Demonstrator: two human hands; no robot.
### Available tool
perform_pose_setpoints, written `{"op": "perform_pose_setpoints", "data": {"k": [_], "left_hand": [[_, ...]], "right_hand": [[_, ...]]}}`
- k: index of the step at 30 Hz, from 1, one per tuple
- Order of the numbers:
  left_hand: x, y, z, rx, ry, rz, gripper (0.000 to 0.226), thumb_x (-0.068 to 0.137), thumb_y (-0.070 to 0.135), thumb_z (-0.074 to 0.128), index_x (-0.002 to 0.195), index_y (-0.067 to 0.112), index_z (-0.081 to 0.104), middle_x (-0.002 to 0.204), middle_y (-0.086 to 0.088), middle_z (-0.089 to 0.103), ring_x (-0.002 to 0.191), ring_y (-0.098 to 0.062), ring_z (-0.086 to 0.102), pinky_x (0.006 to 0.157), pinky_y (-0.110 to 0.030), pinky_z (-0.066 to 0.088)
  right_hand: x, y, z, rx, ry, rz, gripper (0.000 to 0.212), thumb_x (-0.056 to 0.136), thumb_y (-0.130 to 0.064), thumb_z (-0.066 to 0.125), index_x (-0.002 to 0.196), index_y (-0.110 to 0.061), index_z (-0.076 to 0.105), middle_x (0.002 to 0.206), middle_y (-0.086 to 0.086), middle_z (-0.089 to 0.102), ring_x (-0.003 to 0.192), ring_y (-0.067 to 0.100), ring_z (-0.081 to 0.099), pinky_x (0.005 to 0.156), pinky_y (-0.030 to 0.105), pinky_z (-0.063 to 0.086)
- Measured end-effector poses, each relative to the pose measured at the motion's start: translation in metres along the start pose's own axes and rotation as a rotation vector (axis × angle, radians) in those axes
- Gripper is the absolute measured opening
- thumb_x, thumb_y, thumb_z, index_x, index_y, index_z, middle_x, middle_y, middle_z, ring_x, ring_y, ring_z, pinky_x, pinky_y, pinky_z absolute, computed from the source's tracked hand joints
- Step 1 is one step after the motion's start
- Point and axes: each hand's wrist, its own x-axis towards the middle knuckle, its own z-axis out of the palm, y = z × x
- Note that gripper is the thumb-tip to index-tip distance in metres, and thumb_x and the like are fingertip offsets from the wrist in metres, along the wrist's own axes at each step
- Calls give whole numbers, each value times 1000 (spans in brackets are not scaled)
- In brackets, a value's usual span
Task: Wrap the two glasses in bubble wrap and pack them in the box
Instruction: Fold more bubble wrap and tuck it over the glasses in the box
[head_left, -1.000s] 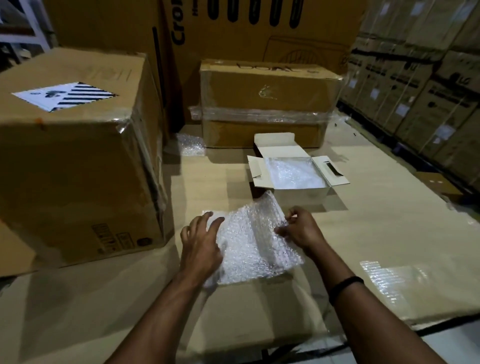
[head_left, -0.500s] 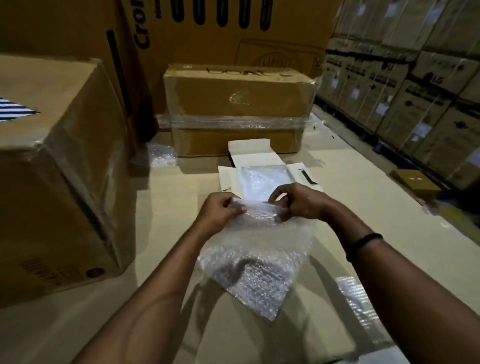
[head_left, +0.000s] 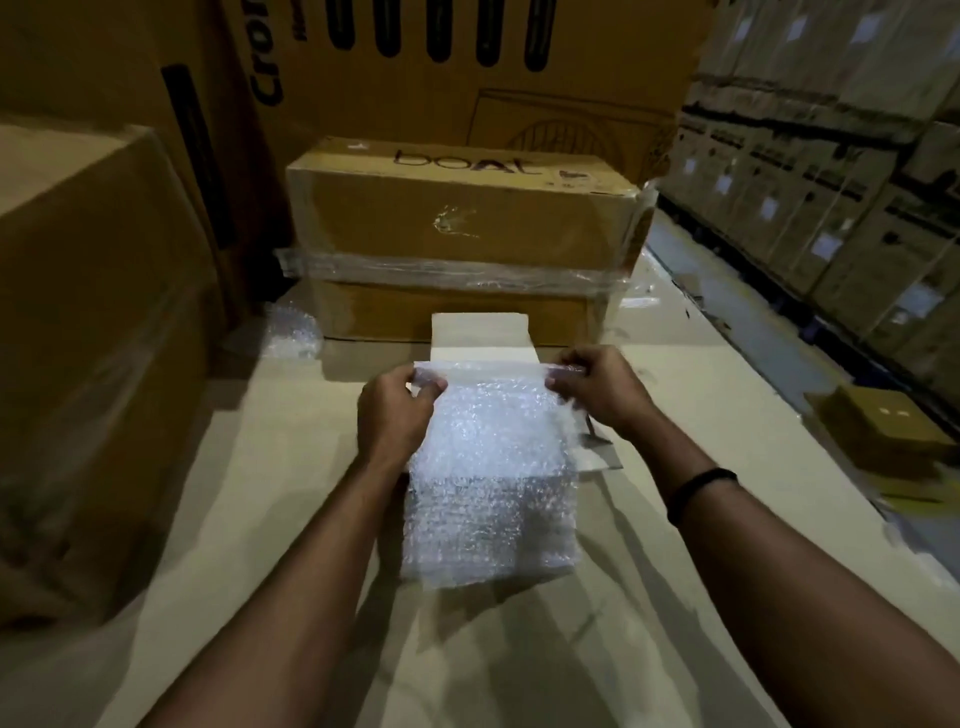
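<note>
- Left hand (head_left: 397, 410): fingers curled, with thumb and fingertips pinching the upper left corner of the bubble wrap sheet (head_left: 493, 483).
- Right hand (head_left: 597, 395): curled in the same way, pinching the upper right corner. A dark wristband (head_left: 701, 491) circles its forearm.
- Bubble wrap sheet: stretched taut between the two hands and hanging below them. Whether its lower edge touches the cardboard-covered surface (head_left: 249, 467) cannot be told.
- White box (head_left: 480, 335): just beyond the hands and mostly hidden behind the sheet. Its rear flap shows above the fingers, and part of a side flap shows under the right hand.
- Taped brown carton (head_left: 462, 218): farther beyond the hands, directly behind the white box.
- Large carton (head_left: 93, 338): well to the left of the left hand.
- Loose bubble wrap scrap (head_left: 291, 332): beyond and to the left of the left hand, between the large carton and the taped carton.
- Small brown box (head_left: 883, 431): well to the right of the right hand, with stacked cartons (head_left: 831, 182) beyond it.
</note>
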Motion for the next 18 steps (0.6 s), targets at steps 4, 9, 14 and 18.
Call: {"op": "perform_pose_setpoints", "data": {"k": [4,9,14,18], "left_hand": [[25,0,16,238,56,13,28,83,32,72,107,17,67,96,-6,72,89,-30,65,79,-41,52],[46,-6,29,548,-135,89,52,85,30,72,131,30,48,106,-5,68,96,-29,63,85,-38,48],[55,-21,34,892,-261,295,32,86,41,66,114,25,68,120,-1,56,110,-23,50,93,-37,39],[54,-23,34,953,-306,526,28,92,37,58,116,27,67,122,5,57,109,-17,49,92,-37,33]], "right_hand": [[33,7,15,-319,48,-112,13,88,-14,68,101,-11,70,92,2,69,81,15,63,71,27,48],[53,31,38,-757,70,-299,17,88,-17,64,105,-18,64,101,6,66,87,30,62,61,28,37],[61,38,47,-817,46,-321,33,85,-19,65,116,-22,53,85,7,70,75,32,61,66,36,44],[65,43,49,-981,26,-347,14,82,-24,65,94,-20,60,82,6,66,77,31,60,71,37,46]]}}
